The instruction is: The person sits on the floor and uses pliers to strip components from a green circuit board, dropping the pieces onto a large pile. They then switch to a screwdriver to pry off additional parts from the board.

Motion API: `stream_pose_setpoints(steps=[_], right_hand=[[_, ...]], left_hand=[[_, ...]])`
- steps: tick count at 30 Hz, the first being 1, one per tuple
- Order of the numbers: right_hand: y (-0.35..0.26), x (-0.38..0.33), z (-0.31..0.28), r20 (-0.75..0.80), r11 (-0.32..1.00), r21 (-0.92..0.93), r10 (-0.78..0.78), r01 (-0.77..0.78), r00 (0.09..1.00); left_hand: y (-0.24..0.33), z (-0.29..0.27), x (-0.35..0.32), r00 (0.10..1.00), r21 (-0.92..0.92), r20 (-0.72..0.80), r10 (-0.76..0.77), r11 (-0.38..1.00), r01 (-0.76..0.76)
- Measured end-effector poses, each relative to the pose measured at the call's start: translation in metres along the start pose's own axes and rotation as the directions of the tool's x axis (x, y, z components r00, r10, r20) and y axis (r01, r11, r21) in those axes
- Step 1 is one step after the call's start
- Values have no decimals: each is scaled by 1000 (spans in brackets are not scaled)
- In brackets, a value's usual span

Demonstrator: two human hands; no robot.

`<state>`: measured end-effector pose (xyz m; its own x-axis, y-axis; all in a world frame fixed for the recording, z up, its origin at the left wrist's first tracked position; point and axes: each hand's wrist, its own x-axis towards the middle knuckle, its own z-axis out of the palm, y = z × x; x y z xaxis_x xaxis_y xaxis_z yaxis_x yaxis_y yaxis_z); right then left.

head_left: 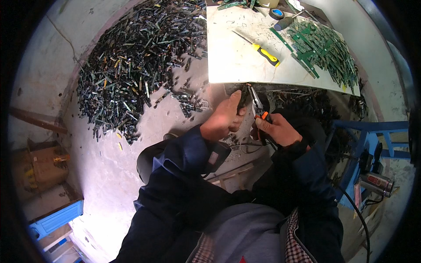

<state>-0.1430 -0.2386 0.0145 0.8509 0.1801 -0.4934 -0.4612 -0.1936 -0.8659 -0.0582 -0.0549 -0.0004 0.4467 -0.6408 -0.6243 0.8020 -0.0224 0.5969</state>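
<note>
My left hand (224,117) is closed round a thin dark strip (242,100), which looks like a narrow circuit board; most of it is hidden by the fingers. My right hand (281,129) grips pliers (257,103) with orange-and-black handles. Their metal jaws point away from me, close to the strip's far end; whether they touch it I cannot tell. Both hands are just off the near edge of a white board-topped table (228,65). On that table lie a yellow-and-black screwdriver (265,55) and a heap of green circuit board strips (326,55).
A large pile of dark strips (131,61) covers the floor at the far left. Tape (276,14) and a dark-handled screwdriver (284,23) lie at the table's far side. To the right stands blue furniture (372,126) beside a metal flask (377,183). A cardboard box (49,165) sits left.
</note>
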Motion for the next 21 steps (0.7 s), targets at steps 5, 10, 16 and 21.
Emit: stream_pose_setpoints(steps=[5, 10, 16, 21], right_hand=[[-2, 2, -7, 29, 990, -94, 108, -104, 994], [3, 3, -6, 11, 999, 23, 34, -34, 999], [-3, 1, -6, 126, 966, 215, 115, -140, 985], [-5, 1, -8, 118, 962, 201, 163, -185, 979]], left_hand=[[0, 1, -2, 999, 11, -12, 32, 999, -32], [0, 3, -2, 999, 1, -39, 14, 1000, -14], [-1, -1, -2, 999, 11, -9, 34, 999, -34], [-3, -1, 0, 998, -4, -11, 60, 998, -60]])
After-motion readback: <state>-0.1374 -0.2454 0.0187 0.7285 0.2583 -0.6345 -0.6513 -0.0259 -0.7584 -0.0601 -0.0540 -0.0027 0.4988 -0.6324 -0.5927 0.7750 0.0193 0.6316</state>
